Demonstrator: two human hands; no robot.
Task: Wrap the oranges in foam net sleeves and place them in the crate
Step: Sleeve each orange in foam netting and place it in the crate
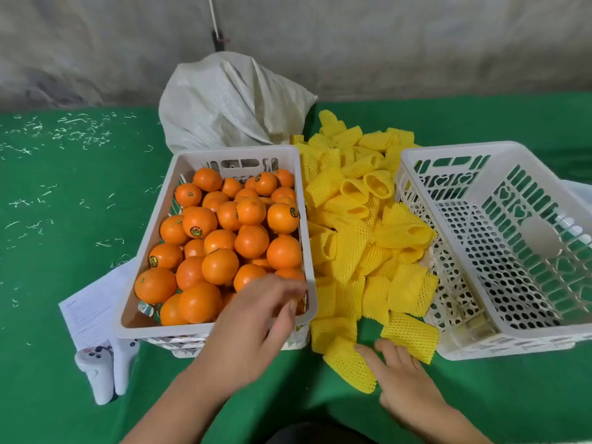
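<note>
Near edge of green table point(288, 405) open for reaching. Orange crate point(150, 238) on the left is heaped nearly to its rim. Foam sleeves point(352, 238) fill the gap between it and the perforated crate point(499, 251) (interior open from above). White sack point(230, 100) blocks the far side.

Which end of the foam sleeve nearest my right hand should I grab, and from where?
Take the foam sleeve at its near, lower-right end, coming from the right, where the right hand already is. It lies flat and loose on the green cloth, angled away, so a thumb-and-finger pinch across that flattened mouth probably lifts it cleanly.
</note>
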